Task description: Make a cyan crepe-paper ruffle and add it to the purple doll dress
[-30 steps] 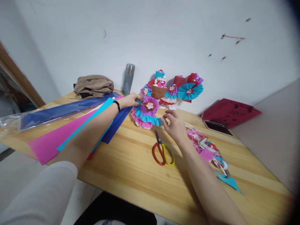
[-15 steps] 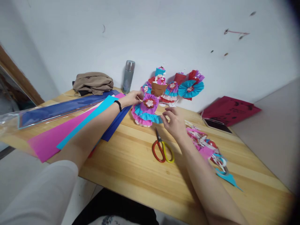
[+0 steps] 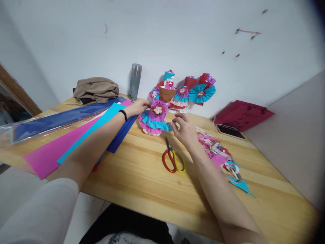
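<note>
A ruffled paper craft, purple, blue and pink with a flower on its front and a brown top, stands on the wooden table. At its left side is my left hand, fingers closed near its edge; whatever they pinch is too small to make out. My right hand is at the craft's right side, thumb and fingertips drawn together by the end of the blue ruffle. A thin pale loop shows between that hand and the craft. Scissors with one red and one yellow handle lie just in front.
Other ruffled crafts lean on the wall behind. Left are a flask, a brown cloth and coloured paper sheets. Paper scraps, a phone and a dark red bag lie right.
The whole view has shifted a little, so things appear slightly further left. The craft's front looks turned slightly; both hands stay beside it.
</note>
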`<state>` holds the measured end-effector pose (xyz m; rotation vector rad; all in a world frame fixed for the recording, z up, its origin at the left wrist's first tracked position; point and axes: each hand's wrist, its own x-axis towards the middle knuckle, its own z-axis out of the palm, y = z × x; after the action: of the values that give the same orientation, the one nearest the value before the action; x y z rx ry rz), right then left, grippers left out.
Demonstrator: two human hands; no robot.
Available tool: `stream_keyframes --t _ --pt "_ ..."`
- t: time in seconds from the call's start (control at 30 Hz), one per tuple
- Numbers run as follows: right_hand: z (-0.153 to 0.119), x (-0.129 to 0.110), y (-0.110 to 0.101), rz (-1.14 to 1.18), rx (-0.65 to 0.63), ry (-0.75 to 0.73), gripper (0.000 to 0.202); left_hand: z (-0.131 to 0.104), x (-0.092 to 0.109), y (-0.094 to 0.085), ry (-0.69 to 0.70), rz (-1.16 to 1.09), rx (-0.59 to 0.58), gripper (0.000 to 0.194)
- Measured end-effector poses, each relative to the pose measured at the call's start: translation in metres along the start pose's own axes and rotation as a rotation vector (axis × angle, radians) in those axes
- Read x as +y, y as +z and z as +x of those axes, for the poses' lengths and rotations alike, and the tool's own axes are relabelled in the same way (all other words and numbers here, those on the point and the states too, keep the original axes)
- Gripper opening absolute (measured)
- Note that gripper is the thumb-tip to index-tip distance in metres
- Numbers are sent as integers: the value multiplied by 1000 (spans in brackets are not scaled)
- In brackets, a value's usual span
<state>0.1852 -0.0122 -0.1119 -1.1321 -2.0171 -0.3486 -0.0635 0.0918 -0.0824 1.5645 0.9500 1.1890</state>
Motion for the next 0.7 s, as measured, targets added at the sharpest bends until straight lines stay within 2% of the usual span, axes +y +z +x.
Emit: stream_keyframes --t 0.1,0.23,0.33,0.37,0.47,0.57,0.7 --pt "2 -1 -1 3 -11 7 13 -10 9 0 -57 -36 67 18" --pt "4 -4 -4 10 -23 25 12 -35 15 -3 -150 -111 276 17" --pt "5 -4 -4 37 -30 49 13 -63 14 -3 -314 -196 391 3" --pt "5 -4 -4 42 -31 52 13 -73 13 -2 -378 -231 408 5" --pt "6 -3 -2 55 -24 49 13 -100 11 7 -580 -329 436 14" --pt "8 -2 -1 65 0 52 12 -119 9 22 -753 -423 407 19" --pt "9 -2 -3 66 20 52 12 -133 6 45 -848 -558 355 27"
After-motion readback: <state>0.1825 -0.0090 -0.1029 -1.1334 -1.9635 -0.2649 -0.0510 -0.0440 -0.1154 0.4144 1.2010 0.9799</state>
